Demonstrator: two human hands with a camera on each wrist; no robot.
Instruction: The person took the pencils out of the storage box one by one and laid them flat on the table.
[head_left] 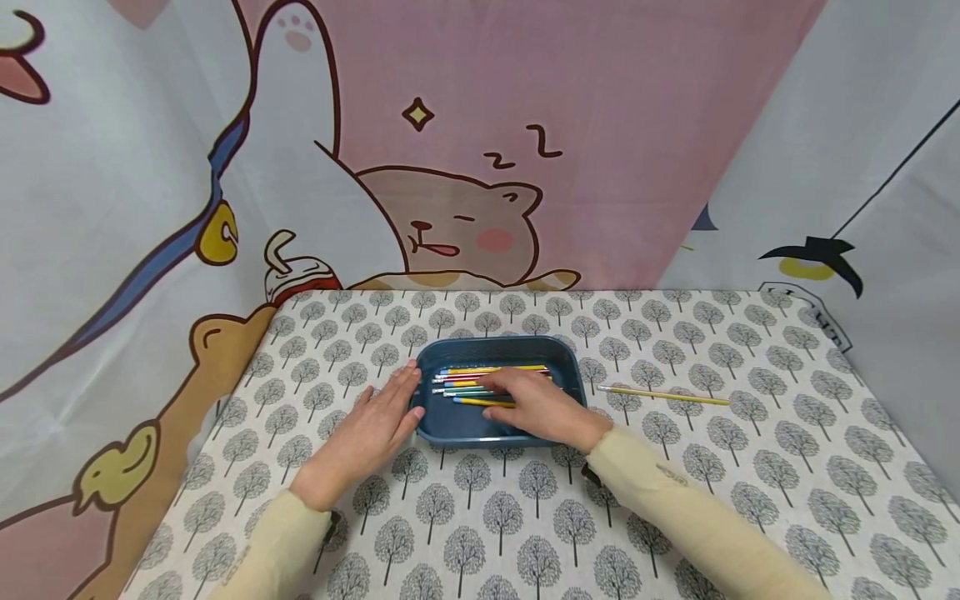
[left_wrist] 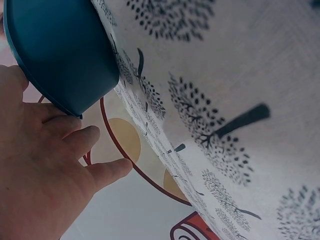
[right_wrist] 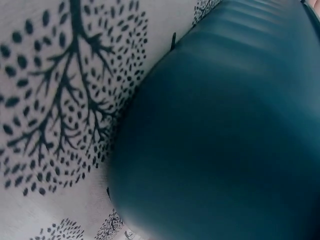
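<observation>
A dark blue tray [head_left: 487, 437] holds several pencils [head_left: 459, 385] in yellow, red and green, lying roughly side by side. My left hand [head_left: 378, 425] touches the tray's left rim with its fingers extended. In the left wrist view, the fingers of that hand lie along the tray's outer wall [left_wrist: 65, 50]. Inside the tray, my right hand [head_left: 536, 408] is over the pencils, thumb and fingers apart. A yellow pencil with a blue end [head_left: 480, 402] runs between them, partly hidden by the hand. The right wrist view is mostly filled by the tray's outer wall [right_wrist: 215, 135].
One yellow pencil [head_left: 667, 396] lies on the table to the right of the tray. A cloth with a tree print [head_left: 502, 512] covers the table. Behind it hangs a curtain with cartoon animals [head_left: 465, 217], and more printed fabric stands at both sides.
</observation>
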